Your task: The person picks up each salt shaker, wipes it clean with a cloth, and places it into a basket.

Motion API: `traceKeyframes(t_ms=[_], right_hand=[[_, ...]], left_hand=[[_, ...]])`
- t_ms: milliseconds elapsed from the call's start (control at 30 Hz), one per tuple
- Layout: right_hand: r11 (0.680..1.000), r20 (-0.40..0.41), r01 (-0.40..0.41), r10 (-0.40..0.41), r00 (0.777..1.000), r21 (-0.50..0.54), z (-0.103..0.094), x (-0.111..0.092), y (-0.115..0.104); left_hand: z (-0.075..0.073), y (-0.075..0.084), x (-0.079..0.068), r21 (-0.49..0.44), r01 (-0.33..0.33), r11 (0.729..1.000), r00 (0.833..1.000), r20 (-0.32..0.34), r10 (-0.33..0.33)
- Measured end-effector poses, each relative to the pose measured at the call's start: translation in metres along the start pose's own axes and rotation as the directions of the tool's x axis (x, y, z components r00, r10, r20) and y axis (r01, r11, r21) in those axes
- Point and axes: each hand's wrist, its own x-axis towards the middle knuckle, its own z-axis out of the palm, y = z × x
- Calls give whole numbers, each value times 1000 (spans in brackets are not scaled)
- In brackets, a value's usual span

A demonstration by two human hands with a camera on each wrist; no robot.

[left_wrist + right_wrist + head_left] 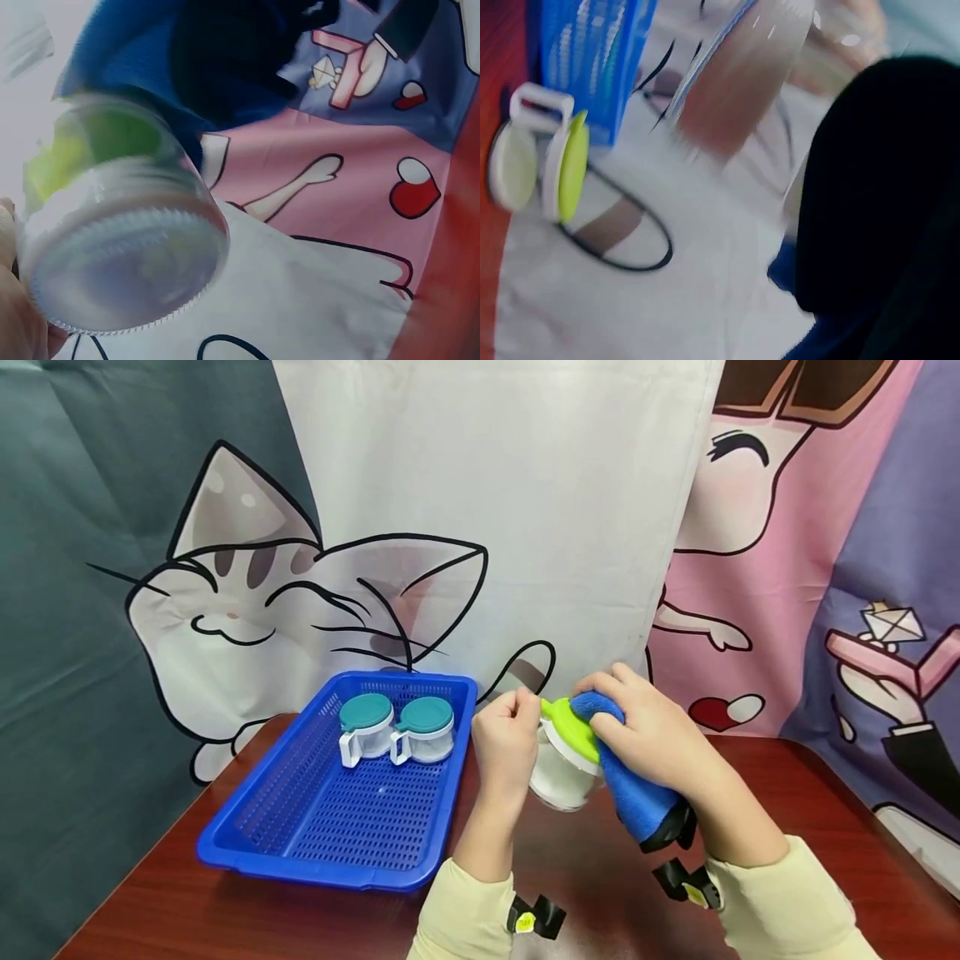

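In the head view my left hand [504,745] grips a clear seasoning jar [558,777] at its handle side, raised and tilted above the table. The jar has a bright green lid [573,731]. My right hand [651,731] holds a blue cloth [633,793] with dark edges and presses it against the lid. Seen from below in the left wrist view, the glass jar [127,270] shows a ridged base, with the cloth [142,52] behind it. The handle is mostly hidden by my left fingers.
A blue perforated basket [330,881] stands to the left, holding two jars with teal lids, one [366,712] beside the other [425,716]. The right wrist view shows another green-lidded jar [571,169] near the basket. A printed curtain [495,460] hangs behind the brown table [810,827].
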Motion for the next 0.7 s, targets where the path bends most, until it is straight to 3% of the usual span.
traceKeyframes(t_ms=[167,267,467,567,700], right_hand=[[989,-46,127,-131,990,-75,3,-3,-24],[984,-45,159,-163,986,-83,1,-4,-31],[971,-52,223,-228,972,-84,-6,-19,-22],[963,-87,249,-258,962,-103,-9,-19,-20],[965,-89,230,-242,966,-129,-10,-7,-21]], left_hand=[[3,-8,2,-52,91,994,995,53,-88],[1,-9,5,-92,121,988,991,67,-115],[-10,-10,14,-141,163,977,986,-2,-164],[-9,-7,14,-146,159,976,987,-9,-162],[2,0,4,-119,127,985,991,55,-121]])
